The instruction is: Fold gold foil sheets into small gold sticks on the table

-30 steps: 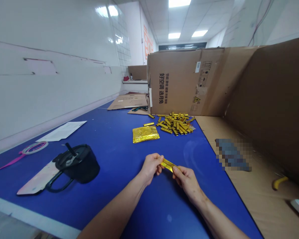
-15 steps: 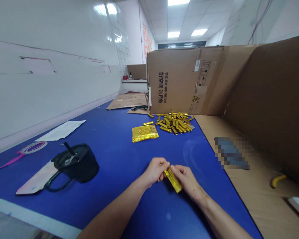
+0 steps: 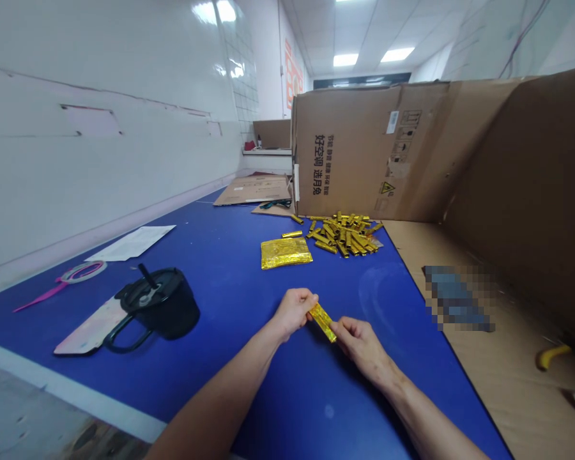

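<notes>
My left hand [image 3: 293,310] and my right hand [image 3: 359,345] both pinch a narrow strip of gold foil [image 3: 322,321] just above the blue table [image 3: 230,300]. The left fingers grip its upper end, the right fingers its lower end. Farther back on the table lies a flat stack of gold foil sheets [image 3: 285,252]. Behind it sits a heap of several small gold foil rolls [image 3: 345,232], with one loose roll [image 3: 292,234] beside the stack.
A black lidded cup with a straw [image 3: 160,310] stands at the left on a flat card. A pink tape ring [image 3: 81,272] and a white paper [image 3: 133,242] lie near the wall. Cardboard sheets [image 3: 503,191] wall off the right and back.
The gold strip swung down toward the right hand half a second ago and is now held taut between both hands again. The view shifted slightly rightward.
</notes>
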Demonstrator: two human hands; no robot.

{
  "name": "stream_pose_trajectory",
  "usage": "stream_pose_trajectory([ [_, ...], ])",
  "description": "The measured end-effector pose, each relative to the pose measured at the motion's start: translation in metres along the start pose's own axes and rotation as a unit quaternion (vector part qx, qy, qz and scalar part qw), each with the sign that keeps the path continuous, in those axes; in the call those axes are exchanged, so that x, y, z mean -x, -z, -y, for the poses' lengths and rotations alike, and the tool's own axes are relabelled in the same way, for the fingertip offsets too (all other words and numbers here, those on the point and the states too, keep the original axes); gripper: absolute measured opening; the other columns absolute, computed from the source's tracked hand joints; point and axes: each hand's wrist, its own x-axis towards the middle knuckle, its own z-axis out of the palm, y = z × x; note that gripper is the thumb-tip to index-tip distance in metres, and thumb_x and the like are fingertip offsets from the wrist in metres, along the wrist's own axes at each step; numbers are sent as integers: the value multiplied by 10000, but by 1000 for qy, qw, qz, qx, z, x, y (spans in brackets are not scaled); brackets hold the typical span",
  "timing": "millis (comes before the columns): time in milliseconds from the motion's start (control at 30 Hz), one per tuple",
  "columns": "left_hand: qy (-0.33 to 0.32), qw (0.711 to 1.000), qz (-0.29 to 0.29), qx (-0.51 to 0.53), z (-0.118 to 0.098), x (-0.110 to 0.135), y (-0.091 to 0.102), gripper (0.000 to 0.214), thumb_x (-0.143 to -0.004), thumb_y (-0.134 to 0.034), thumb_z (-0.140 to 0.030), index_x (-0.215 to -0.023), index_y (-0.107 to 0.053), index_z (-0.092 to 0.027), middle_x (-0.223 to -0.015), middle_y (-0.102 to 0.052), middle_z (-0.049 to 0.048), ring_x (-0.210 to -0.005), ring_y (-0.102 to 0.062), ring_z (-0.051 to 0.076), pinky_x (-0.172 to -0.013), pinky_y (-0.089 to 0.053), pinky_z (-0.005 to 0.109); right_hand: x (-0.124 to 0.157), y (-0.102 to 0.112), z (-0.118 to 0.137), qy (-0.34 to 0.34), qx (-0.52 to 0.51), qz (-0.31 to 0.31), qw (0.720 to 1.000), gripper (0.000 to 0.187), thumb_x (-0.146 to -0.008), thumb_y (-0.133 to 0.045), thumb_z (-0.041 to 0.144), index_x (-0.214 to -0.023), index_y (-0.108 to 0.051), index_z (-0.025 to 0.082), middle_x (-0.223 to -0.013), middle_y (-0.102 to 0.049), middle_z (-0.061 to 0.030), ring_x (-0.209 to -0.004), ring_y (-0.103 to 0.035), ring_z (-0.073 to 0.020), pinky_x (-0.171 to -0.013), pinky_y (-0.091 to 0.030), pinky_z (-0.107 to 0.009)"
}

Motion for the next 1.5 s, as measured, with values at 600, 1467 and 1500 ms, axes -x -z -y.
stream_pose_trajectory([
  [600, 0, 985, 77, 157, 3, 17, -35, 287, -609, -634, -366, -633, -502, -112, -492, -487, -18, -397, -418, 49, -380, -299, 168, 0, -3, -3, 22, -65, -22, 997, 411, -740, -427, 517, -601, -517, 142, -412, -307, 73, -373, -202, -56, -362, -131, -210],
  [1467, 20, 985, 27, 168, 6, 7, -20, 260, -585, -652, -313, -617, -468, -132, -514, -542, -8, -364, -439, 55, -340, -345, 169, -6, 13, -2, 32, -134, -156, 978, 379, -711, -487, 508, -542, -446, 172, -403, -393, 63, -328, -308, -56, -328, -226, -189],
  [1500, 20, 985, 35, 167, 7, 8, -21, 259, -589, -651, -313, -620, -471, -131, -518, -543, -7, -366, -443, 56, -343, -348, 171, -5, 12, -2, 25, -127, -152, 980, 384, -700, -498, 513, -535, -448, 170, -395, -395, 62, -322, -308, -56, -324, -224, -190],
])
